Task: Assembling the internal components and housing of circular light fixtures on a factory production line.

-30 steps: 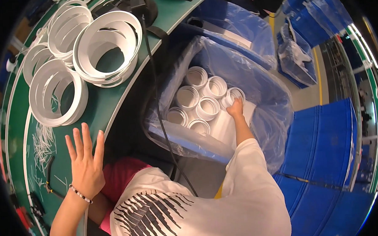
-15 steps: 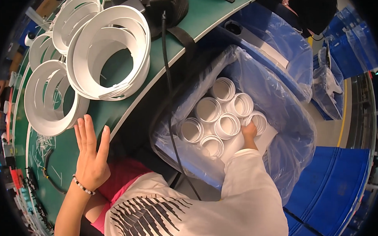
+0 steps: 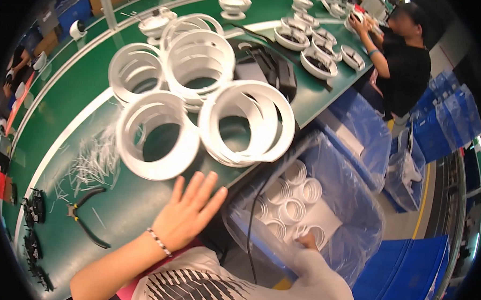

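My left hand (image 3: 187, 214) is open, its fingers spread over the green table's front edge, just short of a stack of white plastic rings (image 3: 124, 139). Beside that stack stands another stack of white rings (image 3: 286, 121), with more stacks behind. Down in a blue bin lined with clear plastic (image 3: 356, 220), my right hand (image 3: 309, 241) is closed on the rim of a white plastic ring (image 3: 320, 233); its fingertips are partly hidden. Several white ring stacks (image 3: 291, 211) stand upright next to it on a white sheet (image 3: 326, 213).
Diagonal cutters (image 3: 74, 212) lie on the green table (image 3: 130, 208) near white plastic scraps (image 3: 93, 162). A black cable (image 3: 249, 230) hangs across the bin. White round housings (image 3: 318, 63) sit farther along. A co-worker (image 3: 403, 62) works at the far right.
My view has swung up and left, bringing more of the table and the co-worker into sight. The left hand stays open by the table edge; the right remains in the bin at the ring.
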Motion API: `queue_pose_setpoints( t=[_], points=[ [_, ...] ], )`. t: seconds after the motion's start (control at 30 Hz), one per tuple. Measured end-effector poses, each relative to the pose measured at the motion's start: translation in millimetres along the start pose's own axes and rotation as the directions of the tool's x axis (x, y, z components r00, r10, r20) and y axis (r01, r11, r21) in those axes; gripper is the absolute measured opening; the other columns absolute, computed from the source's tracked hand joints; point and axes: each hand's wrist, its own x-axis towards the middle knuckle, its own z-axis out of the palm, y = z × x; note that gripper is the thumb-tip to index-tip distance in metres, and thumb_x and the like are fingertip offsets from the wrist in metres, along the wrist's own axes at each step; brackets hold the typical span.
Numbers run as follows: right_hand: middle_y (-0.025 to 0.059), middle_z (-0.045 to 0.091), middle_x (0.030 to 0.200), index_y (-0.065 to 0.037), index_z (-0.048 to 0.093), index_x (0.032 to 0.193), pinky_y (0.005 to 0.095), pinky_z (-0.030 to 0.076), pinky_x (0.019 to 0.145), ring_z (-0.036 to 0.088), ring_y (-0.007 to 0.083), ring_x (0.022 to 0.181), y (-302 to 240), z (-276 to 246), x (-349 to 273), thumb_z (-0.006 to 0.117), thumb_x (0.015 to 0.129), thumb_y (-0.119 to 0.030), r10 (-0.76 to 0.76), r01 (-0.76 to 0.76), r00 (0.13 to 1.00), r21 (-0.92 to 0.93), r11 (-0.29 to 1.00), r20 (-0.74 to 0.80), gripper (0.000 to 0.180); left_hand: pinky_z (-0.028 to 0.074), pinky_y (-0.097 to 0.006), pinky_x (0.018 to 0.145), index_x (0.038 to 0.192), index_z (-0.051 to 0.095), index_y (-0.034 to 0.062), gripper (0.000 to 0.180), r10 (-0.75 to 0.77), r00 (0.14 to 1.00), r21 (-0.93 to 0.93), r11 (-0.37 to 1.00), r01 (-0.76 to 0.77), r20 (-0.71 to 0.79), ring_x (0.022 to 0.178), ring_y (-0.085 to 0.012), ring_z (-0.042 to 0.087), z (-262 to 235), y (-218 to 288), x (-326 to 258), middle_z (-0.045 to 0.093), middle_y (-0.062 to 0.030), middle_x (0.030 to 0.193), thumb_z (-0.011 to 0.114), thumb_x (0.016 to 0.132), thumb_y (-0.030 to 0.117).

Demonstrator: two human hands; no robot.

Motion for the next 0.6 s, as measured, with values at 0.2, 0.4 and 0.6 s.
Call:
queue_pose_setpoints(
  t=[0.2, 0.4, 0.6],
  points=[
    [0.0192, 0.054, 0.108, 0.002, 0.048, 0.11, 0.0378, 0.042, 0.083, 0.053, 0.0289, 0.1, -167, -138, -123, 0.083, 0.037, -0.041, 0.197, -0.174, 0.931, 0.1, 0.98, -0.306, 0.092, 0.027, -0.052, 0.094, 0.131, 0.025, 0.0062, 0.064, 0.021, 0.997, -0.041, 0.999, -0.025, -0.076, 0.121, -0.0405, 0.027, 3, -10, -14, 0.017, -0.024, 0.135, 0.049, 0.071, 0.007],
    [0.0057, 0.052, 0.075, 0.001, 0.046, 0.105, 0.0367, 0.044, 0.076, 0.05, 0.017, 0.066, -299, -207, -260, 0.061, 0.073, -0.009, 0.198, 0.837, 0.391, 0.437, 0.33, -0.899, 0.037, 0.024, -0.049, 0.098, 0.129, 0.027, 0.0044, 0.07, 0.045, 0.96, -0.402, 0.902, -0.157, -0.275, 0.125, -0.0392, 0.019, -7, -16, -13, 0.014, -0.022, 0.137, 0.052, 0.064, -0.004],
    [-0.0036, 0.037, 0.061, -0.005, 0.047, 0.108, 0.0266, 0.038, 0.069, 0.038, 0.0086, 0.059, -432, -171, -323, 0.049, 0.078, -0.017, -0.441, -0.098, 0.763, 0.59, -0.802, -0.473, 0.033, 0.023, -0.049, 0.099, 0.127, 0.031, 0.004, 0.066, 0.272, 0.855, -0.391, 0.799, -0.456, -0.441, 0.124, -0.0345, 0.025, -26, -39, -75, 0.02, -0.0181, 0.137, 0.053, 0.065, 0.002]
  ],
)
